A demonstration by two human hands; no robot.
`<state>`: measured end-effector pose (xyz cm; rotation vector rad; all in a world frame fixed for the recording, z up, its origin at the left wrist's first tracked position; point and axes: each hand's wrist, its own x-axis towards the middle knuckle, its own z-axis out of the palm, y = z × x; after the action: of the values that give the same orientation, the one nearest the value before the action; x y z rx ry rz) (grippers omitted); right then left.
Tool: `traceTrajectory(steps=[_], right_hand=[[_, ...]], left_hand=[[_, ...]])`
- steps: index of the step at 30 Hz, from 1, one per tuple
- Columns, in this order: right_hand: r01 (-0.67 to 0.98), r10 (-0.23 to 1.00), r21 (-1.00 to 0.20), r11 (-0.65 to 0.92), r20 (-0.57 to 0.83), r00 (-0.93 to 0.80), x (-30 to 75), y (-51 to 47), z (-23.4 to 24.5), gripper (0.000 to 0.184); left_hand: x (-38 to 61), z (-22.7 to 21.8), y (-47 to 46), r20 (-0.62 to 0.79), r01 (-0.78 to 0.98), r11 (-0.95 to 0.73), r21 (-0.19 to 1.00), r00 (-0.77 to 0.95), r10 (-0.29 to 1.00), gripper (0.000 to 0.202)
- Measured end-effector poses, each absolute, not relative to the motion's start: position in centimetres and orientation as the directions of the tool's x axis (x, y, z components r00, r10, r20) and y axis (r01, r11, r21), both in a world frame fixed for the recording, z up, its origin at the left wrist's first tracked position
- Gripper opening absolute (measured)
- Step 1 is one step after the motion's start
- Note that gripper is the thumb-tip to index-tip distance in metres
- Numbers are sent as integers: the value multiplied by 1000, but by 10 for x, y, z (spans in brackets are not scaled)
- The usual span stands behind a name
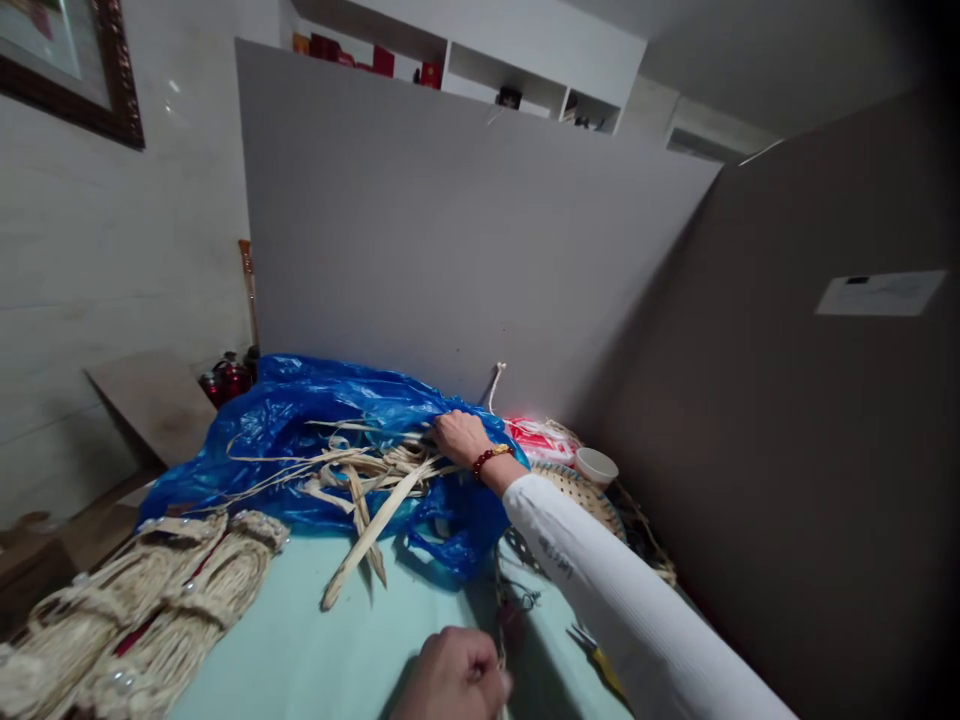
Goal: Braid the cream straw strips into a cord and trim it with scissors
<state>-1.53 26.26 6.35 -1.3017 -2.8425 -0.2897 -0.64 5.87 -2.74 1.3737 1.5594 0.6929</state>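
Observation:
A crumpled blue plastic bag (247,400) lies on the table, with a loose heap of dried straw strips (397,460) on top of it. My right hand (461,438) reaches to the right end of the heap, its fingers curled around some strips; the fingertips are partly hidden. One broad strip (375,540) slants from the heap onto the cloth. Close to me, at the bottom edge, my left hand (454,672) is closed in a fist. A thin straw cord (501,625) runs up from beside its fingers, and the hand appears to grip it.
Woven straw sandals (172,600) with pearl beads lie at the left on the pale green tablecloth (300,640). To the right are a yellow-handled cutting tool (604,670), a woven basket (577,497), a white bowl (596,466) and a red-and-white packet (541,440). Grey partitions (450,230) stand behind.

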Motion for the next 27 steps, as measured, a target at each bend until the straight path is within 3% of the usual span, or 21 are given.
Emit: traceTrajectory(steps=[5, 13, 16, 21, 27], right_hand=[[566, 552, 63, 822, 157, -819, 13, 266, 73, 31], [224, 212, 30, 974, 217, -953, 19, 221, 66, 31], [113, 110, 0, 994, 199, -974, 4, 196, 45, 13], [125, 165, -164, 979, 260, -951, -3, 194, 42, 18], [168, 419, -556, 814, 363, -832, 17, 205, 85, 24]], left_hand=[[-8, -35, 60, -227, 410, 188, 892, 50, 972, 17], [-2, -38, 61, -235, 421, 218, 880, -11, 972, 21], [0, -38, 62, -249, 442, 236, 865, -30, 968, 24], [0, -35, 62, -257, 467, 248, 849, -45, 965, 25], [-2, -32, 60, -221, 483, 221, 847, -58, 974, 25]])
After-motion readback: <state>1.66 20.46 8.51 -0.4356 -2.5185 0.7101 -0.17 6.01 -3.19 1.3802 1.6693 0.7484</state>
